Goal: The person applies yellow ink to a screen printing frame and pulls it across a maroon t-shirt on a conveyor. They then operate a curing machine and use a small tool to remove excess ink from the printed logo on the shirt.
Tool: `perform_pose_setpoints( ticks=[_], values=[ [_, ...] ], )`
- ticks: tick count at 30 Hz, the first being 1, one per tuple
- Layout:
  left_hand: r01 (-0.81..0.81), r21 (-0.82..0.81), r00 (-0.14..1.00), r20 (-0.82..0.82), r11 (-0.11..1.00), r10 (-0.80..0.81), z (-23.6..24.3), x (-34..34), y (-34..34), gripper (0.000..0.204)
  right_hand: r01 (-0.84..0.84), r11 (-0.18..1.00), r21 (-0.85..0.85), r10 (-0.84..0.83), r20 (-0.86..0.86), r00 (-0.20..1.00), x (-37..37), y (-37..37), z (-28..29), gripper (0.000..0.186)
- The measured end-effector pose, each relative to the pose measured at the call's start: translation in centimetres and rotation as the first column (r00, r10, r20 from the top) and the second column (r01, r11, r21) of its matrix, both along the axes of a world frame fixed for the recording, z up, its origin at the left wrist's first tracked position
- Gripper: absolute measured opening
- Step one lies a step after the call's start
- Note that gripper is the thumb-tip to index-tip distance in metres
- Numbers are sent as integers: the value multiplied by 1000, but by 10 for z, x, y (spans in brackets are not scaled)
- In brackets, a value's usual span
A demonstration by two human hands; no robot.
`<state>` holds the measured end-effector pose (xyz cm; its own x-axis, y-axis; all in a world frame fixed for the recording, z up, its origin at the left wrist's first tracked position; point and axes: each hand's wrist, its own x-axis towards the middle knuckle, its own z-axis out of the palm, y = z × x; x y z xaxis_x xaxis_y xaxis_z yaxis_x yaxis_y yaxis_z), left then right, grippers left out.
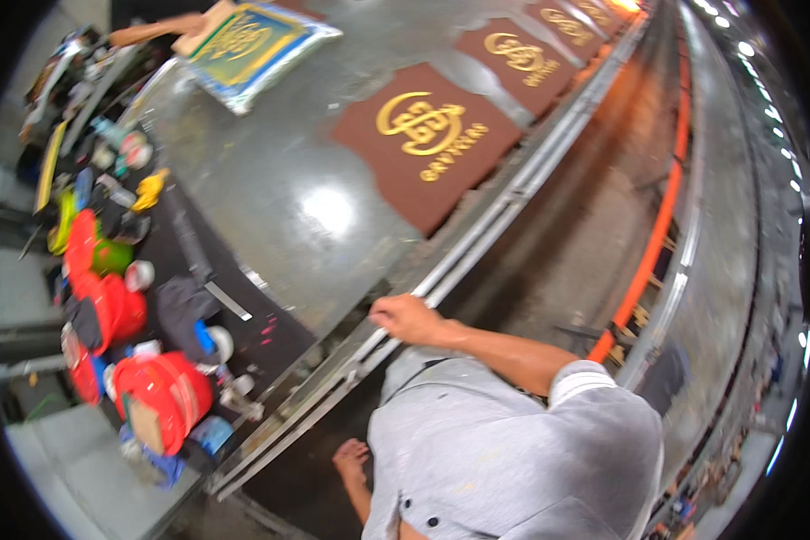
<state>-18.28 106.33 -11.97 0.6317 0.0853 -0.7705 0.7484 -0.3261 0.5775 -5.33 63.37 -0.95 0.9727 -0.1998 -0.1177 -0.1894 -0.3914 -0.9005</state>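
My right hand [407, 319] is above the metal rail along the table's near edge. Its fingers are curled in, and nothing shows in them. Lower down, beside my grey shirt, my left hand [352, 457] hangs with its fingers loosely bent and apart, holding nothing. Beyond the rail, the nearest brown fabric panel [378, 171] lies flat on the grey table, with a shiny yellow emblem and lettering printed on it. A blue-and-yellow screen printing frame [247, 49] rests on the table farther off, apart from both hands.
At the frame's left end is what looks like another person's arm [148, 31]. More printed brown panels [517, 58] run along the table. Red containers [162, 396], a yellow cloth [150, 191] and tools crowd the left. Double metal rails [513, 198] edge the table; an orange rail [661, 220] stands across the aisle.
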Motion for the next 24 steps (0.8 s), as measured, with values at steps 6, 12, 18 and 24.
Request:
perform_pose_setpoints(
  ticks=[6,12,18,24],
  values=[
    [-50,156,941,-325,986,99,-6,-102,50,19,77,997,9,-78,86,993,33,7,43,15],
    [-585,129,771,-218,801,598,6,-146,10,25,-679,685,263,632,249,734,87,72,130,15],
    [-812,-103,578,-281,575,766,-41,-242,-35,26,-932,33,360,938,310,153,58,251,164,18],
    [-914,-20,400,-230,406,887,-78,-335,-51,19,-996,-46,79,997,58,-42,-39,400,140,14]
  ],
)
